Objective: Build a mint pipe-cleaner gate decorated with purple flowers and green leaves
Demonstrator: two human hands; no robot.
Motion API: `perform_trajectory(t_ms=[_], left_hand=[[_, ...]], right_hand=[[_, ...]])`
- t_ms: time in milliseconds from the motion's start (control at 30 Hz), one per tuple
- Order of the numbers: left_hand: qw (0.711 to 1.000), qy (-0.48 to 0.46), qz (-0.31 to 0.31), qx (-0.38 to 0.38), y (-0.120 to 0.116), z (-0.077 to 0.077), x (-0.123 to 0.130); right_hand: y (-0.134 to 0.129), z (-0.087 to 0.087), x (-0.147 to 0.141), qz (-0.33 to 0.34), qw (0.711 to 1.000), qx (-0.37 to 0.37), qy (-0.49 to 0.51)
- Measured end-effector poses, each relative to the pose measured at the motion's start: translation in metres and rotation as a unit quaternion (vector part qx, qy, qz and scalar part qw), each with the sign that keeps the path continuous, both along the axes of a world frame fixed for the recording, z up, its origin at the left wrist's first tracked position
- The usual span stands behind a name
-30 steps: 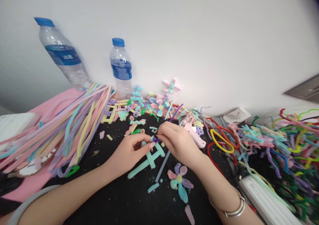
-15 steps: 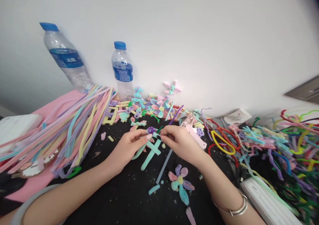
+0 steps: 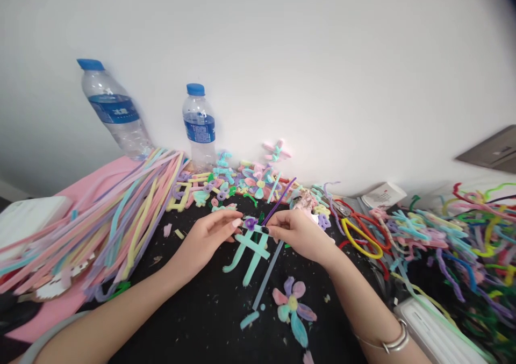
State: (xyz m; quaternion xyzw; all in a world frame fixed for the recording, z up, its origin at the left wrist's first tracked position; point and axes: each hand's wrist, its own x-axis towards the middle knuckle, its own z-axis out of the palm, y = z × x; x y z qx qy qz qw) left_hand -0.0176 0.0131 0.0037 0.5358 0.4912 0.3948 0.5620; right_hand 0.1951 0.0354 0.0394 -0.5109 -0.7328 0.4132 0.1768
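A mint-green pipe-cleaner frame [image 3: 253, 247], with two legs and crossbars, sits between my hands over the black mat. A small purple curl [image 3: 250, 223] is at its top. My left hand [image 3: 213, 234] is closed, with thumb and forefinger at the top left end beside the curl. My right hand [image 3: 291, 232] pinches the frame's top right end, where a small dark piece shows at the fingertips. A purple pipe cleaner [image 3: 281, 198] runs up behind the right fingers. Below lie a grey-blue strip [image 3: 266, 278], a short blue piece [image 3: 250, 319] and a multicoloured flower [image 3: 293, 303].
Long pastel pipe cleaners [image 3: 137, 208] lie at left on a pink sheet [image 3: 107, 171]. Two water bottles [image 3: 116, 111] stand by the wall. Finished shapes [image 3: 217, 184] line the back. Scissors with red handles [image 3: 368, 224], tangled pipe cleaners [image 3: 463, 251] and a white device [image 3: 423, 326] are at right.
The mint-green frame has turned so its legs and crossbars show more openly. My right hand has shifted slightly right and down. The whole view has moved a little, lowering the bottles in the picture.
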Motion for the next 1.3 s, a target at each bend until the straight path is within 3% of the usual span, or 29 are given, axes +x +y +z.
perform_trajectory(t_ms=[133, 333, 500, 633, 833, 933, 1033, 1167, 1300], left_hand=[[0.997, 0.057, -0.026, 0.035, 0.002, -0.002, 0.000], [0.997, 0.059, -0.014, 0.057, 0.003, -0.006, -0.001], [0.998, 0.056, 0.009, 0.026, 0.004, -0.005, -0.002], [0.999, 0.045, 0.024, 0.008, 0.008, -0.005, -0.004], [0.992, 0.090, 0.081, 0.042, 0.015, -0.006, -0.014], [0.985, 0.102, 0.119, 0.070, 0.019, -0.006, -0.017], [0.981, 0.110, 0.134, 0.091, 0.022, -0.008, -0.017], [0.980, 0.136, 0.093, 0.107, 0.022, -0.011, -0.017], [0.972, 0.187, 0.067, 0.124, 0.020, -0.010, -0.018]], right_hand=[[-0.002, -0.004, -0.001, 0.009, 1.000, 0.010, 0.008], [-0.004, -0.006, -0.005, 0.015, 0.997, 0.026, 0.069], [-0.003, -0.009, -0.009, -0.030, 0.994, 0.054, 0.090], [-0.001, -0.009, -0.006, -0.080, 0.989, 0.120, 0.043], [0.006, -0.004, 0.011, -0.151, 0.975, 0.164, -0.018], [0.008, -0.004, 0.016, -0.123, 0.962, 0.231, -0.078], [0.007, -0.009, 0.013, -0.038, 0.940, 0.316, -0.123], [-0.001, -0.020, -0.002, 0.096, 0.920, 0.330, -0.189], [-0.006, -0.022, -0.010, 0.134, 0.898, 0.340, -0.246]])
